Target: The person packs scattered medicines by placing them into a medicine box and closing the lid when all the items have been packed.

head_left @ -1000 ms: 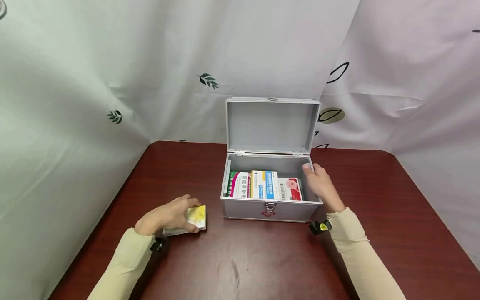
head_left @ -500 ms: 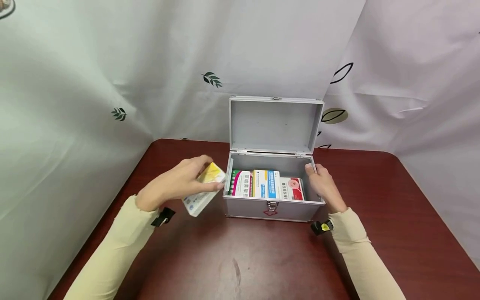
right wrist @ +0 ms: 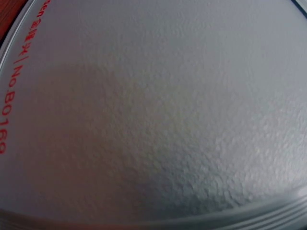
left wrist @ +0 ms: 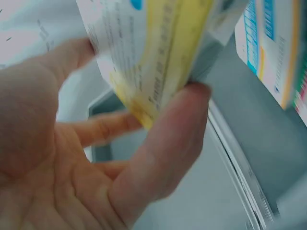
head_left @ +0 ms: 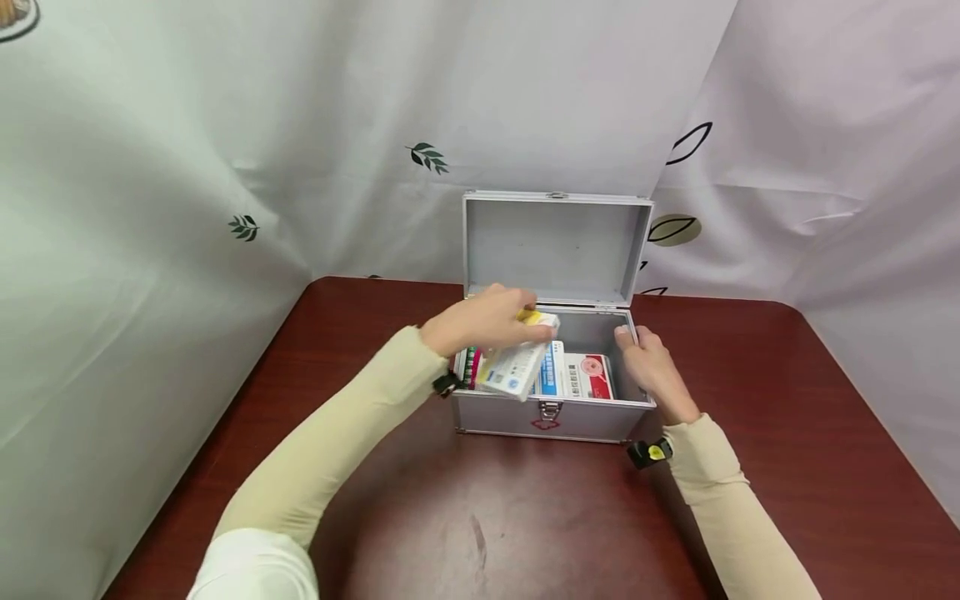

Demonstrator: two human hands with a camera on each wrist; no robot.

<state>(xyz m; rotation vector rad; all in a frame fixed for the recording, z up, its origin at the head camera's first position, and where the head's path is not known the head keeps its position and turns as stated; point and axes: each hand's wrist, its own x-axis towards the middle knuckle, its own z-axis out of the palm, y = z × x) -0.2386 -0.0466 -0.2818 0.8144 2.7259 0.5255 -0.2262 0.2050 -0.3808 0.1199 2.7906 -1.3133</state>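
Note:
In the head view, my left hand (head_left: 487, 320) holds a white and yellow medicine box (head_left: 517, 368), tilted, over the left half of a silver metal case (head_left: 585, 422). The left wrist view shows thumb and fingers pinching that box (left wrist: 158, 52) near its yellow end. My right hand (head_left: 651, 367) grips the right rim of the case, thumb on the inner side. Only the textured side wall (right wrist: 168, 96) of the case, with red print, fills the right wrist view. The case lid (head_left: 551, 250) stands raised.
Several medicine boxes stand in the case: a red and white one (head_left: 588, 377) at the right, a blue and white one (head_left: 553, 371) partly covered, and a green and pink one (head_left: 471, 367) at the left. A dark red table (head_left: 405, 517) lies beneath, with white patterned cloth (head_left: 345, 167) behind.
My left hand has lifted the white and yellow medicine box off the table and carried it right, over the case. The right hand keeps its grip on the case rim.

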